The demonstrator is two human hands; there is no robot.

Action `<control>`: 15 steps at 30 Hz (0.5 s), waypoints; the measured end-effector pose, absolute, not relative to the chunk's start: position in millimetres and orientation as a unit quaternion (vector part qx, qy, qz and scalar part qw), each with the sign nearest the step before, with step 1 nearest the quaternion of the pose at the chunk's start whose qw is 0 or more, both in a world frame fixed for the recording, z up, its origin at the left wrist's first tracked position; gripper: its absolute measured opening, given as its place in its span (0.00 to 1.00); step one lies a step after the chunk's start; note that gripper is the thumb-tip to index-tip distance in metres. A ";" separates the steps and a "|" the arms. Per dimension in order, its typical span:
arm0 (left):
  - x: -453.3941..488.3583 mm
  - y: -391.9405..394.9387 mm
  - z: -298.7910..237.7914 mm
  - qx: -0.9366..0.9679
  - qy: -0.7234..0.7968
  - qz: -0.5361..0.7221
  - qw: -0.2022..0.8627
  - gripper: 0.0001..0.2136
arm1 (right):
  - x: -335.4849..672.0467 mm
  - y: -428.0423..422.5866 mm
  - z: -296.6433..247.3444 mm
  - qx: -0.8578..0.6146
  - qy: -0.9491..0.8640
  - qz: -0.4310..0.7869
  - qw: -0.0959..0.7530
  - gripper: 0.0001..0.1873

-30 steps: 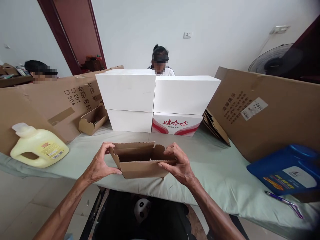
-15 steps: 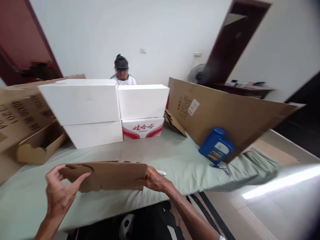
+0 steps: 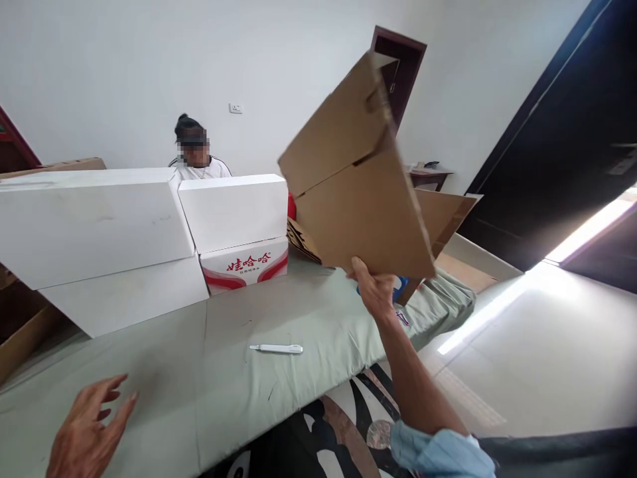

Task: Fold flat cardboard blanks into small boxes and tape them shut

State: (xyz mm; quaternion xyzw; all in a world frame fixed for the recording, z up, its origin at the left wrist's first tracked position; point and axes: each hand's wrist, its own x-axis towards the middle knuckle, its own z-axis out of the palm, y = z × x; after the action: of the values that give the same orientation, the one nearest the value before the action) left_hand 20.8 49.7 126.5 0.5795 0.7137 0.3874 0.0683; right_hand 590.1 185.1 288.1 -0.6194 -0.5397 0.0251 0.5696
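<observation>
My right hand [image 3: 374,290] is raised over the right side of the table and grips the lower edge of a flattened brown cardboard box [image 3: 355,179], which is held up tilted in the air. My left hand [image 3: 87,431] hovers low at the near left above the pale green table cover [image 3: 239,392], fingers spread and holding nothing. A white pen [image 3: 277,348] lies on the cover between my hands.
White boxes [image 3: 99,226] are stacked at the back of the table, one printed in red [image 3: 246,263]. A person sits behind them. A big cardboard sheet [image 3: 442,212] leans at the right, partly hiding a blue bottle [image 3: 399,287]. An open brown carton [image 3: 20,332] sits far left.
My left hand let go of the cardboard box and dropped to the near left. My right hand swung the flattened box up and to the right. The view turned right.
</observation>
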 end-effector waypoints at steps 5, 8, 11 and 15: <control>48.1 46.7 75.8 0.549 0.728 0.383 0.152 0.23 | 611.9 279.3 298.7 -0.710 -0.542 0.016 0.449 0.24; 54.3 44.5 49.5 0.542 0.729 0.384 0.166 0.20 | 615.4 314.1 287.0 -0.740 -0.561 0.020 0.370 0.17; 56.7 41.8 37.0 0.554 0.720 0.398 0.129 0.17 | 618.9 333.1 270.8 -0.760 -0.576 0.034 0.300 0.19; 58.6 38.7 37.1 0.556 0.716 0.393 0.154 0.16 | 625.1 344.5 251.4 -0.784 -0.572 0.046 0.235 0.21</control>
State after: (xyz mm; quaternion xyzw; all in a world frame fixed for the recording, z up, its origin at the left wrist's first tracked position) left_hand 58.6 38.7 37.1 0.5563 0.7156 0.3932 0.1544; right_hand 625.1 344.5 251.4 -0.7842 -0.5724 0.0461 0.2350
